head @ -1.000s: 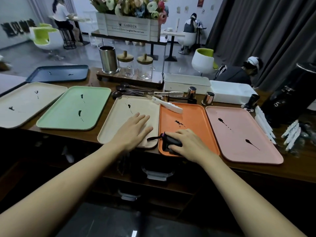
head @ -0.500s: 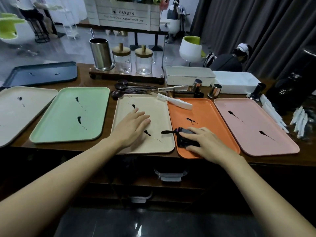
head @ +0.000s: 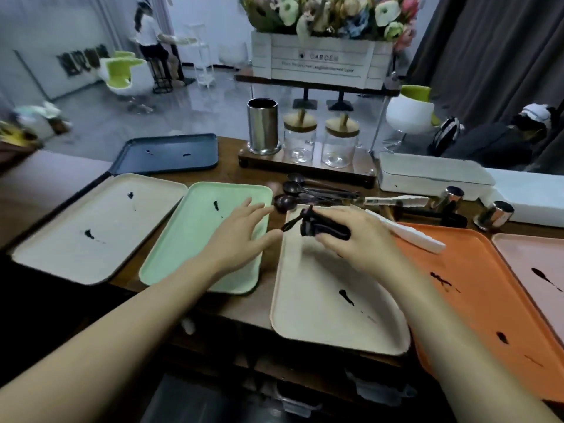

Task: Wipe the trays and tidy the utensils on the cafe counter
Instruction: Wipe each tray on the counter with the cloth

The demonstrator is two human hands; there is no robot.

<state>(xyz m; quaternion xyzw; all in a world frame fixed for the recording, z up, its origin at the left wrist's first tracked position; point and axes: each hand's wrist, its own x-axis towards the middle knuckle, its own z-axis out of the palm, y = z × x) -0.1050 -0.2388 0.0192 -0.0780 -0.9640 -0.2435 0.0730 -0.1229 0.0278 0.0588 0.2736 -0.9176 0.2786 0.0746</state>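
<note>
Right hand [head: 361, 241] grips a crumpled black cloth [head: 325, 229]; left hand [head: 241, 238] is spread, fingers straight. Six smooth rectangular trays [head: 195, 239] cover the desk [head: 232, 174].

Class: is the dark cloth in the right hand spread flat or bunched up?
Bunched: the right hand grips the dark cloth as a wad over the cream tray.

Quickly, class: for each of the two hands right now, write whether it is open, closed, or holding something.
Left hand: open, fingers straight, over the green tray, holding nothing.
Right hand: holding the dark cloth above the beige tray.
</note>
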